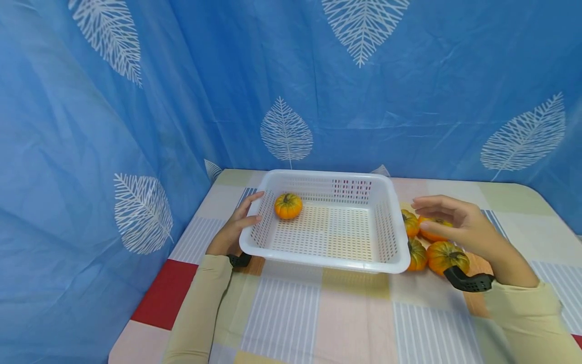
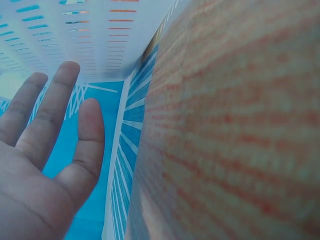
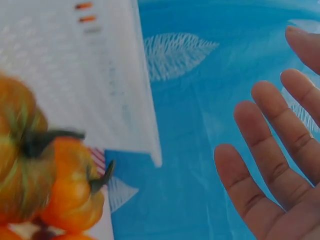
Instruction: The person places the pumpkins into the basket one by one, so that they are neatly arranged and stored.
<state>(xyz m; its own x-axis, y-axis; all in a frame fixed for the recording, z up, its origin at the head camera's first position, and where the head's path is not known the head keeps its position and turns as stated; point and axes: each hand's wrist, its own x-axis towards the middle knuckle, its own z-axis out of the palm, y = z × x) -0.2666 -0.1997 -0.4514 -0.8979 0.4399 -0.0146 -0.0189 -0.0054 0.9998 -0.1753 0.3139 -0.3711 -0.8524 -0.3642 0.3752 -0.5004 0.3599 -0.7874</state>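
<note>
White plastic in head view: basket point(image 1: 318, 260) on bench point(image 1: 354, 328), one pumpkin point(image 1: 288, 206) inside at left, four pumpkins point(image 1: 447, 258) grouped just outside at right, perhaps for easy reach of right hand point(image 1: 456, 222) above. Left wrist: left hand point(image 2: 37, 175) spread beside basket, maybe for steadying; contact unclear. Right wrist: fingers point(image 3: 266, 159) wide, nothing held.

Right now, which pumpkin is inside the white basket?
The lone pumpkin at the left end of the basket, nearest the left hand; the other pumpkins sit outside it, near the right hand.
</note>
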